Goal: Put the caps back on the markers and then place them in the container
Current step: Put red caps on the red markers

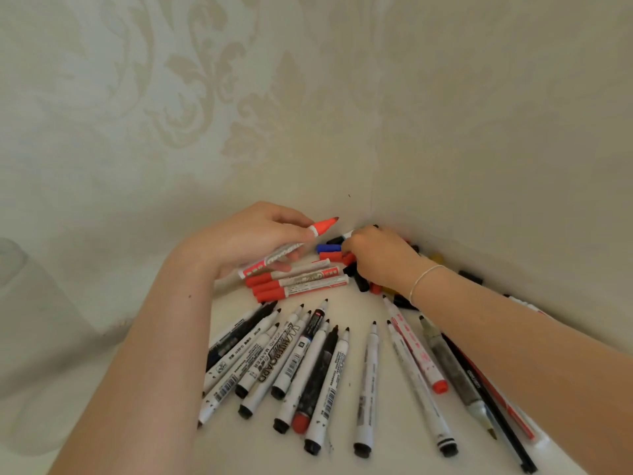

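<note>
Left hand: the left hand is up above the white worktop, just to the left of the pile of loose caps. Its fingers and thumb are curled round a white marker with a bare red tip. The red tip points up and to the right, toward the wall corner.

Right hand: the right hand lies on the pile of small red, blue and black plastic caps. Its fingers are bent down into the caps. I cannot tell if they pinch one. A thin silver bracelet sits on that wrist.

Cap pile: it lies in the far corner of the worktop, where the two patterned cream walls meet.

Red markers: three white markers with red ends lie side by side, just in front of the cap pile and under the left hand.

Open markers: a big fan of white and black markers with no caps lies nearer the person than the cap pile, between the two arms. Their tips point toward the cap pile. Some of them touch and cross each other.

More pens: a few long thin pens lie partly under the right arm, to the right of the fan.

Container: a blurry see-through shape stands far to the left of the cap pile. I cannot tell for sure what it is.
</note>
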The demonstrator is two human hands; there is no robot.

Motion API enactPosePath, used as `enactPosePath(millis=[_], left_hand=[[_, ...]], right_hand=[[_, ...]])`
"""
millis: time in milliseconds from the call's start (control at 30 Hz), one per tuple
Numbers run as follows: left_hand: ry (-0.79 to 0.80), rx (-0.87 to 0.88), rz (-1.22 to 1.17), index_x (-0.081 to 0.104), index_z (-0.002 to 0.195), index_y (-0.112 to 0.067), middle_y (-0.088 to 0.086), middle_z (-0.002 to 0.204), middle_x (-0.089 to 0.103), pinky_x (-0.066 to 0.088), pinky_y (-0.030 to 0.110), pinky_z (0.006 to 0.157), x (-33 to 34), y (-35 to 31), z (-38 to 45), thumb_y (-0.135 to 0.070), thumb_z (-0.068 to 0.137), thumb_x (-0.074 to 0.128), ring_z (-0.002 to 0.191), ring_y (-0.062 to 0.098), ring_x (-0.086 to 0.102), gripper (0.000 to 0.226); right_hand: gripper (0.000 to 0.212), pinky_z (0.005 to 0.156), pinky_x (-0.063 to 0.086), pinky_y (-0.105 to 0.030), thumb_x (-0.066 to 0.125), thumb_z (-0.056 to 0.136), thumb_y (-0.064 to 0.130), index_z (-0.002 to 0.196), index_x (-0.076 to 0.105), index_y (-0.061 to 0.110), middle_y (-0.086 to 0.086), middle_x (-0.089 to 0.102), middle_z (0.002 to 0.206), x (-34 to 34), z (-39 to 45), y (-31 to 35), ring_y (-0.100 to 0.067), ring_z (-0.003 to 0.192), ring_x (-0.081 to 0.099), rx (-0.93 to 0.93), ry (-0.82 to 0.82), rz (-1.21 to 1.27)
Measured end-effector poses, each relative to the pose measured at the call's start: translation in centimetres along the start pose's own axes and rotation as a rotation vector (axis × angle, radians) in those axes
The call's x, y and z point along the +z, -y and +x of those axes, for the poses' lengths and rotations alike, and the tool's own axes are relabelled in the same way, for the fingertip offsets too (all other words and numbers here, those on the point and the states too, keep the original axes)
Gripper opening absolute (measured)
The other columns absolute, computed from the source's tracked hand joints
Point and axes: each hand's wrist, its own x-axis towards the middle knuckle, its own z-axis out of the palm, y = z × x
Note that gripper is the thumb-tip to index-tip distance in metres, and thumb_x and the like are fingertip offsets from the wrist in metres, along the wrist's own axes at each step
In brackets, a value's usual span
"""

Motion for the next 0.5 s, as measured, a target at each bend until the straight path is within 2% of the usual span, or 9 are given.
enactPosePath(millis=[167,267,333,433,500], left_hand=[[0.012,0.006,-0.038,0.067,0.109,-0.016,0.004,0.082,0.063,0.056,0.023,0.057,-0.6,0.2,0.1,-0.021,0.094,0.058,0.061,0.008,0.065,0.017],[0.011,0.028,-0.004,0.066,0.109,-0.017,0.005,0.084,0.067,0.049,0.020,0.050,-0.8,0.1,-0.1,-0.021,0.095,0.056,0.055,0.007,0.062,0.017],[0.035,0.043,0.042,0.066,0.107,-0.018,0.006,0.086,0.072,0.046,0.022,0.051,-1.0,0.1,-0.2,-0.021,0.096,0.055,0.054,0.007,0.058,0.016],[0.075,0.053,0.088,0.066,0.106,-0.019,0.006,0.088,0.075,0.045,0.023,0.053,-1.3,0.0,-0.4,-0.022,0.097,0.053,0.052,0.005,0.055,0.016],[0.092,0.060,0.105,0.066,0.103,-0.019,0.006,0.088,0.075,0.045,0.022,0.053,-1.4,0.0,-0.5,-0.022,0.097,0.053,0.052,0.004,0.055,0.015]], right_hand=[[0.025,0.084,0.039,-0.034,0.052,0.092,0.015,0.117,0.058,0.014,-0.007,0.054,0.111,0.8,1.4,0.2,-0.025,0.102,0.053,-0.050,0.022,-0.146],[0.026,0.087,0.039,-0.035,0.049,0.092,0.010,0.116,0.060,0.016,-0.005,0.055,0.111,1.0,2.3,0.2,-0.025,0.102,0.053,-0.069,0.050,-0.173],[0.025,0.088,0.039,-0.035,0.048,0.092,0.008,0.112,0.061,0.016,-0.006,0.055,0.111,0.9,2.8,0.1,-0.025,0.102,0.053,-0.084,0.044,-0.186],[0.021,0.085,0.036,-0.031,0.047,0.093,0.012,0.109,0.060,0.015,-0.006,0.057,0.111,0.6,3.1,-0.3,-0.025,0.103,0.053,-0.072,0.018,-0.096],[0.014,0.078,0.040,-0.031,0.049,0.092,0.014,0.104,0.058,0.013,-0.008,0.061,0.107,0.2,3.1,-0.8,-0.027,0.097,0.057,-0.013,-0.015,0.103]])
